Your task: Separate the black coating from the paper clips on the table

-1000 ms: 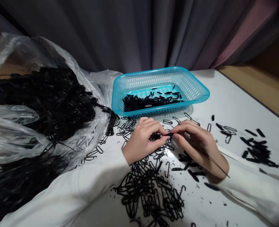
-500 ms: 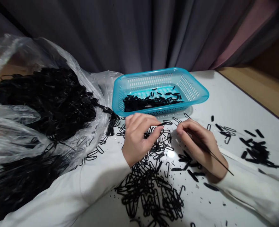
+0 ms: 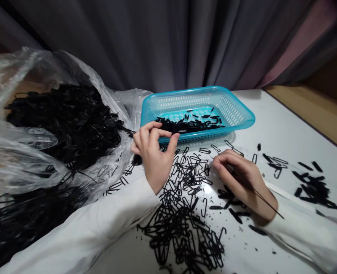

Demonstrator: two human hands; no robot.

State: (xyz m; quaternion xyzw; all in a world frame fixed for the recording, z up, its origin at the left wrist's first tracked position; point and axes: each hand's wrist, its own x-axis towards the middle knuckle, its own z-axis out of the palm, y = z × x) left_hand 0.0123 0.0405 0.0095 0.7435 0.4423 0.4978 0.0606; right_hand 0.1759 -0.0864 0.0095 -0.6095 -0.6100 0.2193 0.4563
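Note:
My left hand [image 3: 157,154] is at the near rim of the blue plastic basket [image 3: 239,125], its fingers spread and thumb apart, and nothing shows between them. Inside the basket lies a heap of small flat black pieces [image 3: 194,125]. Over the table, my right hand [image 3: 242,179] is closed with thumb and forefinger pinched together. A thin black strand-like thing [image 3: 267,201] passes through its palm and sticks out past the wrist. What sits at the fingertips is too small to make out. Between and below the hands lie many black wire-like loops [image 3: 185,236].
A clear plastic bag [image 3: 85,66] at left holds a large heap of black strips [image 3: 71,125]. More black strips [image 3: 28,228] lie in front of it. At right on the white table [image 3: 294,140] is a small pile of black pieces [image 3: 317,188]. A grey curtain [image 3: 157,42] hangs behind.
My left hand has moved left and up to the basket's rim, and its pinch on a small black piece has opened. My right hand keeps its grip in nearly the same place.

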